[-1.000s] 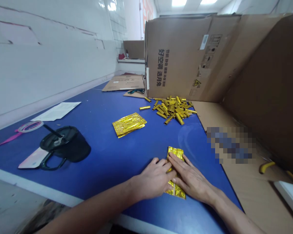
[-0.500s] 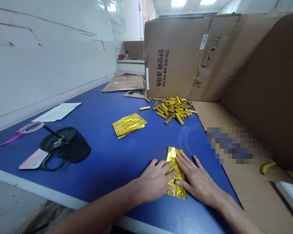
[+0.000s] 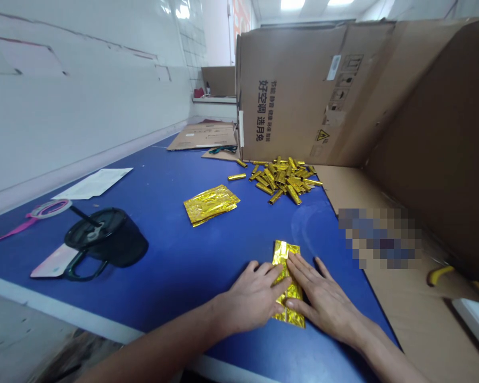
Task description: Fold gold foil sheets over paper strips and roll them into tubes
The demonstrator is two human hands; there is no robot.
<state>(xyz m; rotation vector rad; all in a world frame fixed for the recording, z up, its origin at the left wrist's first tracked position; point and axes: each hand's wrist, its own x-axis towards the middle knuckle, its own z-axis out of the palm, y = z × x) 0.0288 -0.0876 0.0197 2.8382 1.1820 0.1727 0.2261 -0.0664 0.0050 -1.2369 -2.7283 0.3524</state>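
A shiny gold foil sheet [image 3: 289, 314], folded with a lengthwise seam, lies flat on the blue table in front of me. My left hand [image 3: 255, 298] rests on its left side, fingers apart and reaching over the foil. My right hand [image 3: 323, 295] lies along the right side, fingers stretched out and pressing flat near the seam. Neither hand grips anything. Farther left is a stack of flat gold foil pieces [image 3: 211, 205]. Behind, a heap of small rolled gold foil tubes [image 3: 281, 178] is piled against a cardboard box.
A black lidded mug with a straw [image 3: 117, 239] stands at left, beside a tape roll [image 3: 51, 208] and a white paper sheet [image 3: 96, 183]. The large cardboard box [image 3: 299, 96] walls off the back and right. A yellow-handled item [image 3: 439, 275] lies on cardboard at right.
My right hand has shifted very slightly, baring a bit more of the foil's top right corner. My left hand stays in place on the foil.
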